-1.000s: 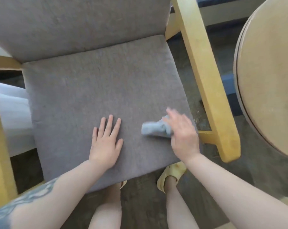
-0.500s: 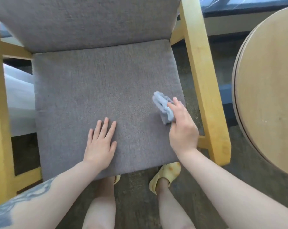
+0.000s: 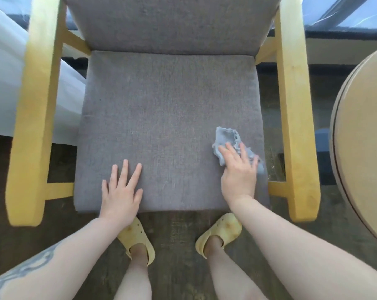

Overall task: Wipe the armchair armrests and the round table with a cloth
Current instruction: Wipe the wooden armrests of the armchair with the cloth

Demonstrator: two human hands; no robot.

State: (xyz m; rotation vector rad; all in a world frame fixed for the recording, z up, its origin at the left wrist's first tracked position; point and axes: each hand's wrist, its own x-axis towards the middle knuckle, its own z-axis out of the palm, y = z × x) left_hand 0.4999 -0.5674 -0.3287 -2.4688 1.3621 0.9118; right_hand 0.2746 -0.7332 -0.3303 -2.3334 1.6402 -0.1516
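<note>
The armchair has a grey seat cushion [image 3: 168, 118] and two yellow wooden armrests, the left armrest [image 3: 35, 109] and the right armrest [image 3: 295, 118]. My right hand [image 3: 239, 172] presses a crumpled light-blue cloth [image 3: 227, 137] onto the cushion's front right corner, fingers spread over it. My left hand [image 3: 121, 191] lies flat and open on the cushion's front edge, holding nothing. The round wooden table [image 3: 364, 135] shows at the right edge, only partly in view.
A white curtain [image 3: 3, 83] hangs left of the chair. My feet in yellow clogs [image 3: 137, 237] stand on the dark wood floor in front of the seat. A window frame runs behind the chair.
The view has swung left, so both armrests now show. My right hand went from holding the cloth lifted to pressing it flat on the seat. My left hand stayed planted.
</note>
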